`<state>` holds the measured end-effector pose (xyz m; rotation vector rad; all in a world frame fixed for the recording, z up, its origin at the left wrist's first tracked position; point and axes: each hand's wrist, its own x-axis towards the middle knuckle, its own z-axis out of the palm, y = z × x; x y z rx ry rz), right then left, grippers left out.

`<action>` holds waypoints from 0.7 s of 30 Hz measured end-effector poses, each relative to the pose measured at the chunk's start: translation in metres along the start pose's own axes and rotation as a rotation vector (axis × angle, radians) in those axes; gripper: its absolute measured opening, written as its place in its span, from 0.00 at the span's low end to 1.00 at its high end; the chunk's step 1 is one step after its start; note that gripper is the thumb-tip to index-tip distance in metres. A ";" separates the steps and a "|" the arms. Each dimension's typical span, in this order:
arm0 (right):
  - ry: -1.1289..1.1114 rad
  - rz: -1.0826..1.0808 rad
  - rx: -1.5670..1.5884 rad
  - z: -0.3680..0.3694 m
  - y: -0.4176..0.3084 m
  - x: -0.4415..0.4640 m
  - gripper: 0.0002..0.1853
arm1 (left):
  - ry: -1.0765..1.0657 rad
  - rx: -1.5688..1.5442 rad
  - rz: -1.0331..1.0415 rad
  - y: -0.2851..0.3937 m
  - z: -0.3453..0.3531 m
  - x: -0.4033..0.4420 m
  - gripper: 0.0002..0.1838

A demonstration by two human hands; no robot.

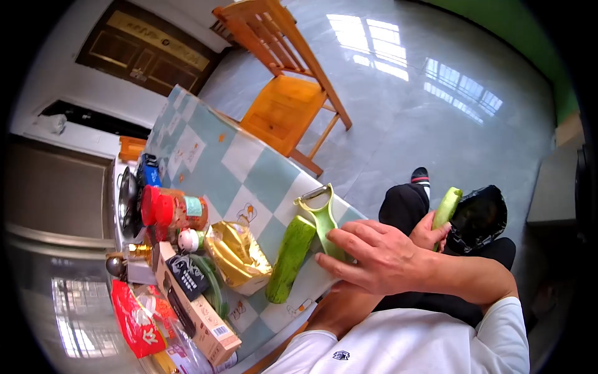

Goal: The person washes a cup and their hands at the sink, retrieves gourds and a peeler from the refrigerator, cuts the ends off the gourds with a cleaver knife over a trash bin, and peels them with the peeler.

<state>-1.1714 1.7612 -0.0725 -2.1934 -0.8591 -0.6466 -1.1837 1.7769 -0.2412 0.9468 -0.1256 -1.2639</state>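
My right hand [380, 258] reaches across to the left at the table's edge, its thumb and fingers closed around the handle end of a light green peeler [324, 221]. Right beside the peeler, a dark green cucumber-like vegetable [291, 258] lies on the checked tablecloth [271, 181]. My left arm passes beneath the right one. Over my lap, my left hand [428, 234] grips a pale green, peeled vegetable [447, 209], which points up and away. A black plastic bag [478, 218] sits open between my legs, next to that vegetable.
A gold foil package [237, 255], a red-lidded jar [177, 212], a long box [196, 305] and a red packet [137, 321] crowd the table's left side. A wooden chair [283, 106] stands beyond the table's far edge, on the grey floor [398, 118].
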 end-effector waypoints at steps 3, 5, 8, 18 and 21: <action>0.109 -0.028 0.014 -0.013 -0.003 -0.002 0.24 | -0.002 -0.078 0.014 0.003 0.007 0.004 0.14; 0.092 0.020 -0.087 -0.039 -0.007 -0.026 0.25 | 0.019 -0.109 -0.013 0.010 0.013 0.004 0.13; 0.199 0.324 -0.222 -0.077 -0.021 -0.081 0.20 | 0.017 -0.116 0.034 0.016 0.015 0.008 0.09; -0.153 2.061 -0.012 -0.015 -0.272 -0.382 0.10 | -0.108 -0.225 -0.067 0.009 0.043 0.034 0.08; 0.430 2.235 0.124 0.006 -0.301 -0.356 0.17 | -0.151 -0.217 -0.131 -0.006 0.055 0.044 0.14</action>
